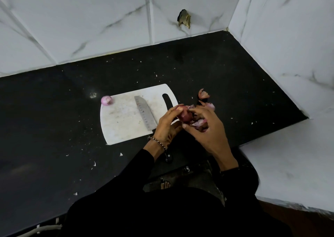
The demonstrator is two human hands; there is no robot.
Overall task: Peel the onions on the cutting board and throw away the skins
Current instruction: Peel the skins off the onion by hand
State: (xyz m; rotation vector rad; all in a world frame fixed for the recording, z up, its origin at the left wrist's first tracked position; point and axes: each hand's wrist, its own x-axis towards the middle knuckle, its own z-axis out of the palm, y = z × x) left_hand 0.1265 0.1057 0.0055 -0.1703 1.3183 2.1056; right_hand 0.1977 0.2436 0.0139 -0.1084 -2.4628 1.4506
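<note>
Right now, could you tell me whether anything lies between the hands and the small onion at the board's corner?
Yes: the knife lies on the cutting board, its blade between the small onion and the left hand and right hand.

- Left hand (167, 126) is back-up, its fingers curled round the onion (184, 114); its black-sleeved forearm reaches in from 7 o'clock.
- Right hand (206, 128) sits at the left's 3 o'clock, fingertips pinching the same onion; its forearm comes from 5 o'clock.
</note>
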